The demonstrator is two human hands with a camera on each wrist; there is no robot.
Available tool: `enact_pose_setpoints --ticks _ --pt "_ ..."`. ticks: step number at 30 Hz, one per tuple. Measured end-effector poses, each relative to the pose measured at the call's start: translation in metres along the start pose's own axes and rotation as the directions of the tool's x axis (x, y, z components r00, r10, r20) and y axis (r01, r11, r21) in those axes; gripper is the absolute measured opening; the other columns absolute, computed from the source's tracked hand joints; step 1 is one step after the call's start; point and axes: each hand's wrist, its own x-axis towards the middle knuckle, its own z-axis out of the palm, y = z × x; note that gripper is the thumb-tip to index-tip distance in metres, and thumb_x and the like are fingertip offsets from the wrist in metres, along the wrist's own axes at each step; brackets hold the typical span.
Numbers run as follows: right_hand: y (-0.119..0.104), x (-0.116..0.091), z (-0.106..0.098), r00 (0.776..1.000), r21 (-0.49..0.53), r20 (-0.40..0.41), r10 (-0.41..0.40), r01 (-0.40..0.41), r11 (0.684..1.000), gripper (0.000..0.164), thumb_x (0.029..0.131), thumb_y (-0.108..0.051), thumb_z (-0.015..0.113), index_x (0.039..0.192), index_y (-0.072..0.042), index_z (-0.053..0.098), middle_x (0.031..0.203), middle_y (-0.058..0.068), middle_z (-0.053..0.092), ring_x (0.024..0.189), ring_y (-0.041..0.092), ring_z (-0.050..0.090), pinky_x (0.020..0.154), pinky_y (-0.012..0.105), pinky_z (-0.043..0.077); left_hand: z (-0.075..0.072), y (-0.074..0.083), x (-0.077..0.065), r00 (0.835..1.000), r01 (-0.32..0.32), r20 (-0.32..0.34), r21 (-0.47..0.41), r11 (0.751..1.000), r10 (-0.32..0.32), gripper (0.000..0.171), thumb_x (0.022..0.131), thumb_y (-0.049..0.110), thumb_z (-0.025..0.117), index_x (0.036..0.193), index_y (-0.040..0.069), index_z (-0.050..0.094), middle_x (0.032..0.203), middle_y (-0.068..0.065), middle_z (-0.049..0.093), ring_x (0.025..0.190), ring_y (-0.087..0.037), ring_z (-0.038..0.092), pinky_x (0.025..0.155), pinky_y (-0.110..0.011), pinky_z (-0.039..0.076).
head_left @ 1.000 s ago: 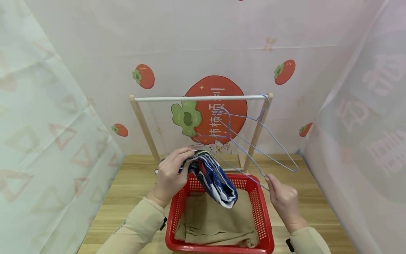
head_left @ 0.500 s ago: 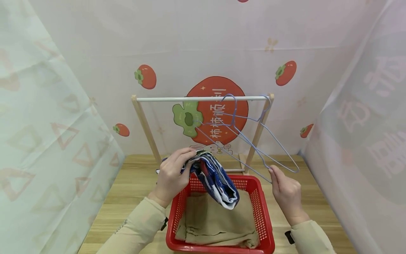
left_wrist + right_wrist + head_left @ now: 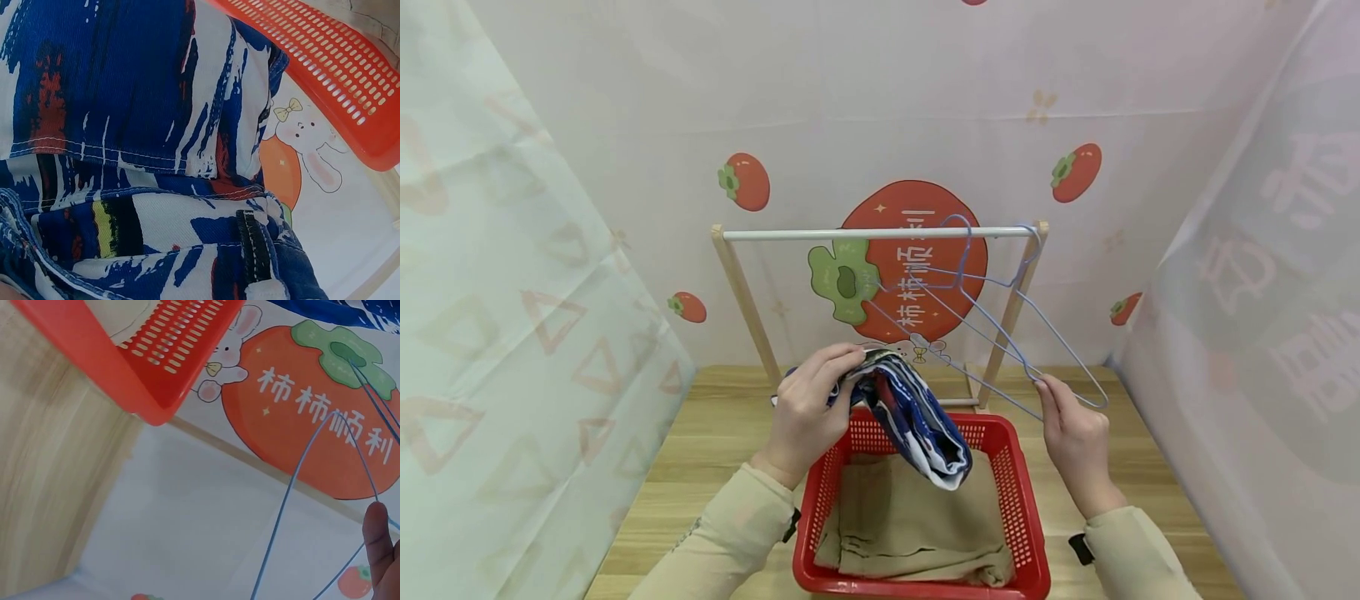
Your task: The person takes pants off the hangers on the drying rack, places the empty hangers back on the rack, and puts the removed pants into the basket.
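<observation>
My left hand (image 3: 807,410) grips a folded pair of blue, white and red patterned pants (image 3: 917,429), held above the red basket (image 3: 1036,533). A waistband and belt loop show on the pants (image 3: 156,231) in the left wrist view. At the right, my right hand (image 3: 1077,437) pinches the lower corner of a light blue wire hanger (image 3: 961,283). The held hanger's hook is up at the rail (image 3: 820,235); whether it rests on the rail I cannot tell. Only part of the right thumb (image 3: 377,534) shows in the right wrist view.
A second blue wire hanger (image 3: 1060,333) hangs at the rail's right end, partly overlapping the held one. Folded tan clothing (image 3: 925,517) lies in the basket. The rack's wooden legs (image 3: 745,304) stand on the wood-grain table (image 3: 700,433), before a printed backdrop (image 3: 880,125).
The held hanger has gone up and slightly right, its hook rising from below the rail to rail height. My right hand has risen with it. The pants have barely moved.
</observation>
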Motion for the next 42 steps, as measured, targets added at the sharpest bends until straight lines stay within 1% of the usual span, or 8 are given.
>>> enact_pose_setpoints --ticks 6,11,16,21,26,30,34,42 --pt "0.003 -0.005 -0.003 0.993 -0.049 0.044 0.109 -0.107 0.993 0.042 0.107 -0.035 0.053 0.102 0.003 0.07 0.065 0.011 0.064 0.041 0.019 0.049 0.037 0.039 0.039 0.001 -0.001 -0.001 1.0 -0.005 0.002 0.001 1.0 0.005 0.033 0.083 -0.012 0.073 0.114 -0.003 0.069 0.111 -0.016 0.072 0.099 -0.028 0.071 0.09 -0.039 0.059" --pt "0.0 -0.003 -0.009 0.984 -0.066 0.075 0.159 -0.154 0.986 0.047 0.105 -0.038 0.055 0.121 0.005 0.066 0.083 0.018 0.061 0.074 0.036 0.054 0.065 0.048 0.044 0.001 -0.001 -0.001 1.0 -0.006 -0.003 0.002 1.0 0.006 0.035 0.082 -0.013 0.074 0.115 -0.002 0.069 0.112 -0.016 0.072 0.1 -0.028 0.071 0.09 -0.04 0.059" --pt "-0.014 0.007 -0.008 0.998 -0.085 0.057 0.034 -0.029 0.996 0.047 0.099 -0.032 0.056 0.128 0.005 0.06 0.112 0.03 0.054 0.101 0.051 0.046 0.082 0.059 0.037 0.003 0.0 0.0 1.0 0.0 0.002 -0.011 1.0 0.0 0.038 0.08 -0.015 0.074 0.115 -0.002 0.069 0.112 -0.016 0.072 0.101 -0.028 0.071 0.09 -0.041 0.059" --pt "-0.046 0.019 -0.003 0.984 0.102 0.01 -0.177 0.175 0.979 0.049 0.103 -0.034 0.056 0.124 0.01 0.063 0.111 0.029 0.06 0.1 0.046 0.056 0.097 0.047 0.044 0.008 -0.001 0.0 1.0 -0.006 0.013 -0.015 1.0 0.006 0.036 0.081 -0.014 0.073 0.115 -0.003 0.069 0.112 -0.016 0.072 0.101 -0.028 0.071 0.089 -0.041 0.06" --pt "-0.083 0.019 -0.002 0.946 0.295 0.231 -0.229 0.156 0.943 0.076 0.102 -0.053 0.053 0.14 0.012 0.051 0.132 0.023 0.061 0.115 0.037 0.061 0.114 0.031 0.041 0.012 -0.003 0.002 0.999 -0.009 0.03 -0.004 1.0 0.01 0.034 0.083 -0.012 0.074 0.115 -0.003 0.069 0.113 -0.017 0.072 0.103 -0.028 0.071 0.09 -0.041 0.059" --pt "-0.101 0.015 0.003 0.891 0.273 0.443 -0.098 -0.03 0.962 0.096 0.093 -0.059 0.065 0.156 0.005 0.031 0.154 0.016 0.047 0.133 0.033 0.052 0.107 0.045 0.049 0.017 -0.003 0.005 0.999 -0.005 0.036 -0.008 1.0 0.006 0.033 0.084 -0.01 0.074 0.116 -0.002 0.069 0.114 -0.016 0.072 0.104 -0.028 0.071 0.092 -0.041 0.059" --pt "-0.103 0.014 0.015 0.87 0.181 0.49 0.057 -0.166 0.969 0.111 0.08 -0.035 0.089 0.161 -0.002 0.021 0.157 0.018 0.043 0.132 0.037 0.054 0.097 0.055 0.054 0.022 -0.003 0.009 0.999 -0.005 0.035 -0.022 1.0 0.005 0.032 0.085 -0.008 0.075 0.115 -0.002 0.069 0.114 -0.015 0.071 0.105 -0.028 0.071 0.093 -0.04 0.059" --pt "-0.078 0.017 0.03 0.943 0.108 0.314 0.111 -0.151 0.983 0.054 0.076 0.009 0.08 0.126 0.003 0.062 0.111 0.023 0.072 0.093 0.04 0.074 0.072 0.053 0.061 0.028 -0.011 0.007 0.993 -0.055 0.104 -0.09 0.994 0.064 0.039 0.082 -0.011 0.077 0.117 0.0 0.067 0.117 -0.015 0.07 0.107 -0.026 0.069 0.092 -0.039 0.059"
